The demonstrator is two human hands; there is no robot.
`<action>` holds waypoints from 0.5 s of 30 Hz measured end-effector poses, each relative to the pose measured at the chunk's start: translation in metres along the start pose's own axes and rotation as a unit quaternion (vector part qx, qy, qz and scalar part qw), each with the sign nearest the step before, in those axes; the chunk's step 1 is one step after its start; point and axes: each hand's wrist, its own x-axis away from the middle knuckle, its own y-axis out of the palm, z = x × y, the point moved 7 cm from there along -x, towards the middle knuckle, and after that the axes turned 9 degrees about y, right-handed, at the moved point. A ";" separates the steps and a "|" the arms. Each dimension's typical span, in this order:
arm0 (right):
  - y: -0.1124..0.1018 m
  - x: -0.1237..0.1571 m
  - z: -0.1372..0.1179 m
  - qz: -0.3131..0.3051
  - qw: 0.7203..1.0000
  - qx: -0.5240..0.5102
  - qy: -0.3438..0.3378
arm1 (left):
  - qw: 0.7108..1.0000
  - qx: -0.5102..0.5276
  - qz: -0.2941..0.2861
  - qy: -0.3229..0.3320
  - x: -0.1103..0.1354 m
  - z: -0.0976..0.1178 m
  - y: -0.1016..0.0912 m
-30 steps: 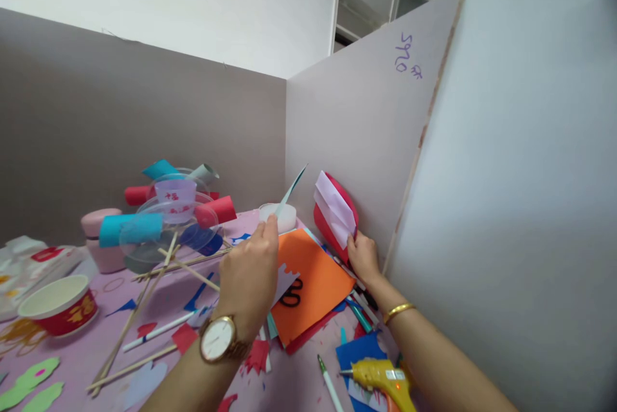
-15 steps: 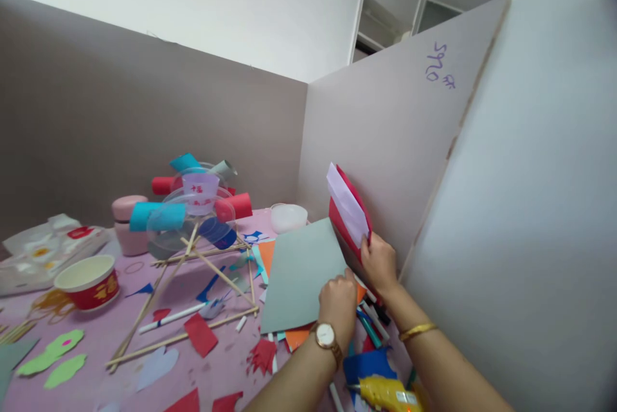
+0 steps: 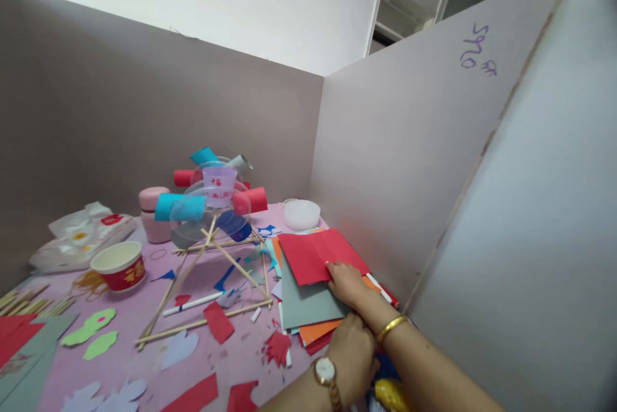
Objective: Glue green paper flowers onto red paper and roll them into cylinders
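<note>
The right hand [image 3: 348, 285] pinches the red sheet [image 3: 318, 252] by its near edge, probably best for light, creasable paper; the left hand's [image 3: 353, 353] grip I cannot tell

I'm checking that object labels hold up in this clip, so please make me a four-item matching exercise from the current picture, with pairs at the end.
Things:
1. Top sheet of the paper pile
2. Watch
3. Bracelet
4. Jar

Places and states:
A. At the wrist of the left hand
B. Pink, standing behind the bowl
C. Red, touched by the right hand
D. Gold-coloured, on the right arm

Right pairs: 1-C, 2-A, 3-D, 4-B
</note>
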 end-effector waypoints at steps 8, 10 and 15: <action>-0.008 0.039 -0.021 -0.022 0.987 -0.038 -0.155 | 0.995 -0.068 -0.067 -0.040 0.066 -0.014 -0.038; -0.001 0.046 -0.028 -0.026 0.986 -0.023 -0.165 | 0.993 -0.078 -0.072 -0.049 0.075 -0.016 -0.042; 0.016 0.055 -0.027 -0.021 0.986 0.007 -0.167 | 0.992 -0.087 -0.068 -0.064 0.092 -0.022 -0.048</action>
